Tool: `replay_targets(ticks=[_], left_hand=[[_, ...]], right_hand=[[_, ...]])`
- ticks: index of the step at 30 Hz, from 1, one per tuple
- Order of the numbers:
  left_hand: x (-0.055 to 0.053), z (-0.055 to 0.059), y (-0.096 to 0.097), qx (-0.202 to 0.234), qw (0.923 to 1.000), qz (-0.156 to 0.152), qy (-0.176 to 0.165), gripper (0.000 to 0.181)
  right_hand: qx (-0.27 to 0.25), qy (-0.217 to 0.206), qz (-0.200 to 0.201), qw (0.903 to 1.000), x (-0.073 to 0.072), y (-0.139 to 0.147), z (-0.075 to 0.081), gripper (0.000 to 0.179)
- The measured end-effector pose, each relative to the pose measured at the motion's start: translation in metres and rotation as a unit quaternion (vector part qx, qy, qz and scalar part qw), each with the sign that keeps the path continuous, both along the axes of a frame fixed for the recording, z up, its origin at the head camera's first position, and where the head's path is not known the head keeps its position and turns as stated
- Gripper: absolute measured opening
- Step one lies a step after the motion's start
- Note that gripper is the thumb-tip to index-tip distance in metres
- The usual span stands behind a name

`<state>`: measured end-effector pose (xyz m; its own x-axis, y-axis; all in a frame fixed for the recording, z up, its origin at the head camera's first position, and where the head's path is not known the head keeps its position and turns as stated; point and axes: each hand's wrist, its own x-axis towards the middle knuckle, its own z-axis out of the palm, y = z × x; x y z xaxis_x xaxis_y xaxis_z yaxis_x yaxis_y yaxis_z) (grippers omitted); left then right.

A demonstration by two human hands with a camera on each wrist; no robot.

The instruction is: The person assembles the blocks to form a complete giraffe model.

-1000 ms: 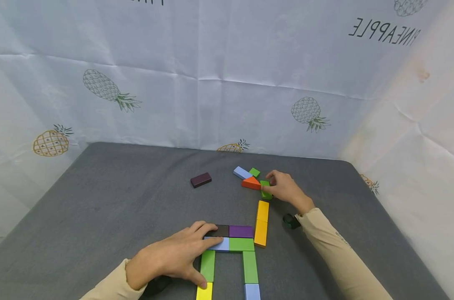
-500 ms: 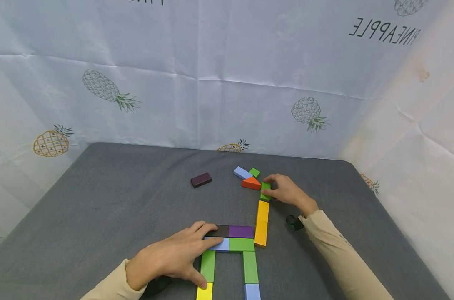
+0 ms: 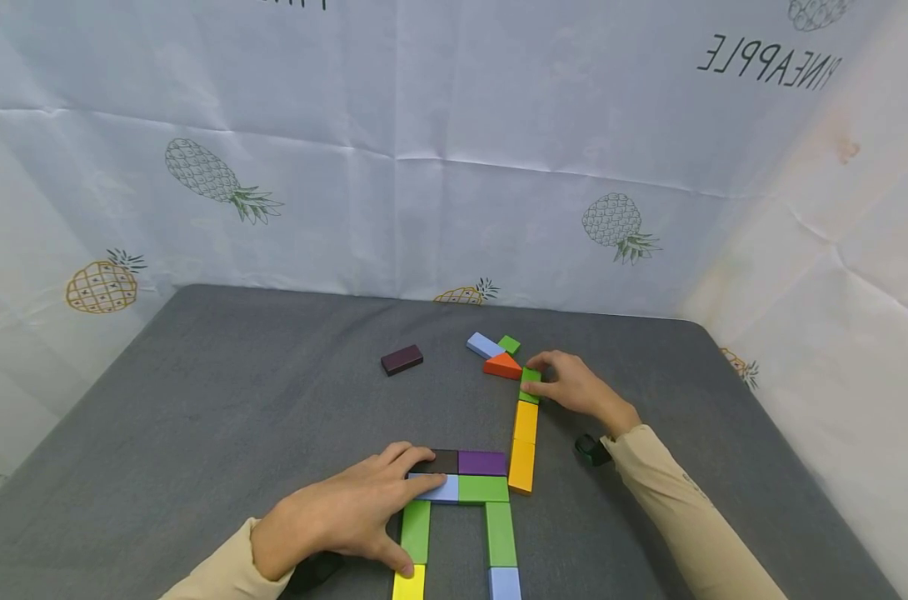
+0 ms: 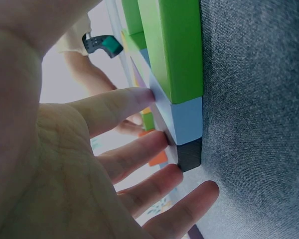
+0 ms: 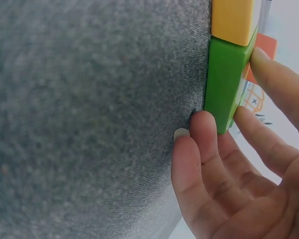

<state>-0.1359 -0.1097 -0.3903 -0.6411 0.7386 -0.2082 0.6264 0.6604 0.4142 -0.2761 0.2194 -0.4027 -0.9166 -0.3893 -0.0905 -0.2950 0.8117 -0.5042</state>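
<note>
Head view alone shows the broad pineapple-print cloth (image 3: 394, 225) behind the grey table (image 3: 259, 400). Over the table the left hand (image 3: 349, 510) has its fingers extended, gripping nothing, thumb tip at a yellow block (image 3: 407, 587); left wrist view adds the palm, the index fingertip on a light blue block (image 4: 187, 122) and the little finger reaching past a black block (image 4: 190, 155). Farther out, the right hand (image 3: 574, 383) pinches a green block (image 5: 224, 82), which lies at the far end of two orange-yellow blocks (image 3: 524, 442); right wrist view reveals fingers bent around its far end and its other end touching orange-yellow. Close by, head view shows a red-orange triangle (image 3: 502, 367) and, smallest, a little green piece (image 3: 510, 343).
</note>
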Motion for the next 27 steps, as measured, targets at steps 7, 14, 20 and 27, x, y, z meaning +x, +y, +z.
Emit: replay_targets(ticks=[7,14,20,27], left_hand=[[-0.0005,-0.0001,0.0000,-0.001,1.0000,0.000,0.002,0.091],[-0.0004,-0.0008,0.0000,-0.002,1.0000,-0.001,0.004,0.091],[0.0000,-0.0003,0.0003,0.001,1.0000,0.001,-0.002,0.091],[0.0002,0.0000,-0.0007,-0.006,1.0000,0.003,-0.004,0.091]], right_hand=[[-0.009,-0.002,0.004,1.0000,0.0020,0.0008,0.0011,0.048],[-0.008,-0.001,0.000,1.0000,0.0040,-0.0002,0.0012,0.048],[-0.009,0.000,-0.002,1.0000,0.0031,0.0002,0.0003,0.048],[-0.008,0.014,0.012,0.9998,0.0039,0.0002,0.0000,0.047]])
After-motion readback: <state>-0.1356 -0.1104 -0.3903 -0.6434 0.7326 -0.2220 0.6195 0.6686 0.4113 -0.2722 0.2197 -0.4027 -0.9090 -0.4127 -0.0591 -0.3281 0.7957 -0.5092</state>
